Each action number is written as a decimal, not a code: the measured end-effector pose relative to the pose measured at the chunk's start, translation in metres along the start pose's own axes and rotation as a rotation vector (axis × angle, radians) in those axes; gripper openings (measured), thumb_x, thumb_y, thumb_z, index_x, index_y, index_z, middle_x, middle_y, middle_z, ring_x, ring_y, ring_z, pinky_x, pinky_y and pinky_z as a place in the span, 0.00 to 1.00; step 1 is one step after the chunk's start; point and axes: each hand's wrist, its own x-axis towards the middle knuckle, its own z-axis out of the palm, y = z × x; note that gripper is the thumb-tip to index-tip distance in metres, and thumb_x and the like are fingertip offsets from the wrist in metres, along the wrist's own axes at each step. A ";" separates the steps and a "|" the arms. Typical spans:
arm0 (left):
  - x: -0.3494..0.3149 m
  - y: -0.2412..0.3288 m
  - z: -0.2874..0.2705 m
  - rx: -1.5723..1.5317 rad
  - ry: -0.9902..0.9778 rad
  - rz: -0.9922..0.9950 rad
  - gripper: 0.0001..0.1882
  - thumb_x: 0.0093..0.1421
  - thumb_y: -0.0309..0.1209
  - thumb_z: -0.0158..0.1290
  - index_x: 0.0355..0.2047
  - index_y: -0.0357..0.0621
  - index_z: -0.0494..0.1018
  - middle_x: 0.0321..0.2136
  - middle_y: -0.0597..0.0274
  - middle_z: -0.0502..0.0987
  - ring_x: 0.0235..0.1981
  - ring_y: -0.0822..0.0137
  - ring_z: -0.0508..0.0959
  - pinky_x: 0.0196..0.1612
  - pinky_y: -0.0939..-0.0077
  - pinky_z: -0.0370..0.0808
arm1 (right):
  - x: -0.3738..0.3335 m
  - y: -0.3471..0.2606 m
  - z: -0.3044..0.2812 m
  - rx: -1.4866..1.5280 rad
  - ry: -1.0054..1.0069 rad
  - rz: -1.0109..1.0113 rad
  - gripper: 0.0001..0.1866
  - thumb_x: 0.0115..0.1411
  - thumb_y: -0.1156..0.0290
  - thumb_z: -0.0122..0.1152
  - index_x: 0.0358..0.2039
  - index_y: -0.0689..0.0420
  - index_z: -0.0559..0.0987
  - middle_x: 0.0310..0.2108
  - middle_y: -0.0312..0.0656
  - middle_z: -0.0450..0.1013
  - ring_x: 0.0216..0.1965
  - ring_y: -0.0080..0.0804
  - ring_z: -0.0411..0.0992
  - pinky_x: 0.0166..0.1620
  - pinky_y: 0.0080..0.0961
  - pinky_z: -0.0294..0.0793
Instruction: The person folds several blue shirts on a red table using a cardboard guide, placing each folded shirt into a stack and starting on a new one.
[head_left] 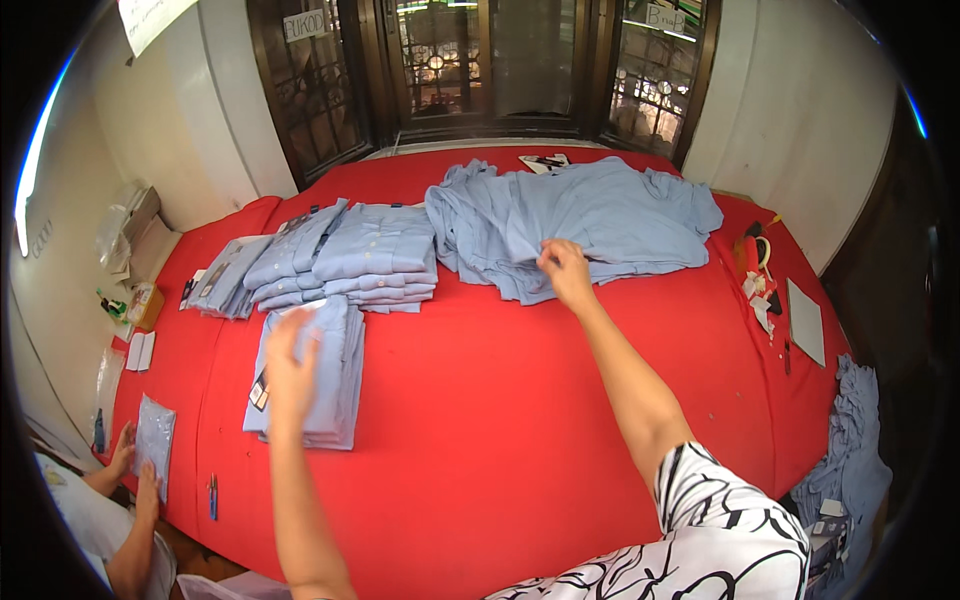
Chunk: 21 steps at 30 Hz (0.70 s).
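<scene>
My right hand (566, 270) reaches to the near edge of a loose pile of light blue shirts (600, 215), its fingertips pinching the cloth of one shirt. My left hand (291, 362) is over a stack of folded blue shirts (335, 385) with dark tags at the left. Its fingers are somewhat blurred but look apart, with nothing seen in them. Beyond that stack lie more folded shirts, a buttoned pile (375, 250) and a flatter group (228, 280).
A red cloth covers the table (480, 430). At lower left a co-worker's hands (148, 490) touch a bagged blue shirt (155, 440), near blue-handled snips (213, 497). Tape (764, 252), paper scraps and a pale flat board (805, 322) lie at right. More blue garments (850, 450) hang beside the table.
</scene>
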 end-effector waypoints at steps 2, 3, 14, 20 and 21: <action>-0.045 0.034 0.016 -0.010 -0.136 0.053 0.16 0.63 0.33 0.54 0.49 0.43 0.76 0.54 0.50 0.73 0.57 0.51 0.69 0.62 0.61 0.63 | -0.034 -0.048 -0.050 0.300 -0.367 0.250 0.12 0.61 0.63 0.55 0.32 0.59 0.75 0.30 0.45 0.74 0.36 0.41 0.71 0.43 0.35 0.68; -0.064 0.051 0.023 -0.093 -0.196 0.014 0.16 0.63 0.34 0.54 0.49 0.44 0.76 0.55 0.52 0.72 0.59 0.52 0.68 0.62 0.60 0.62 | -0.060 -0.073 -0.079 0.238 -0.418 0.224 0.13 0.63 0.60 0.54 0.34 0.59 0.72 0.27 0.43 0.70 0.32 0.35 0.67 0.39 0.31 0.67; -0.166 0.228 0.158 -0.209 -0.566 0.022 0.17 0.63 0.36 0.54 0.49 0.42 0.76 0.53 0.52 0.73 0.55 0.52 0.71 0.58 0.61 0.68 | -0.294 -0.028 -0.488 -0.382 -0.856 1.087 0.05 0.48 0.71 0.62 0.25 0.57 0.79 0.27 0.44 0.77 0.32 0.31 0.76 0.36 0.27 0.73; -0.195 0.258 0.263 -0.188 -0.461 -0.071 0.22 0.63 0.35 0.54 0.53 0.36 0.71 0.52 0.45 0.72 0.53 0.48 0.71 0.55 0.59 0.70 | -0.260 -0.023 -0.441 -0.065 -0.409 0.738 0.08 0.60 0.72 0.57 0.35 0.62 0.78 0.35 0.50 0.76 0.40 0.49 0.74 0.43 0.36 0.72; -0.194 0.258 0.283 -0.195 -0.373 -0.141 0.22 0.62 0.35 0.54 0.54 0.36 0.70 0.52 0.44 0.71 0.53 0.48 0.71 0.54 0.59 0.70 | -0.252 -0.021 -0.411 0.032 -0.458 0.668 0.09 0.60 0.70 0.58 0.37 0.63 0.78 0.36 0.50 0.76 0.40 0.48 0.74 0.43 0.35 0.72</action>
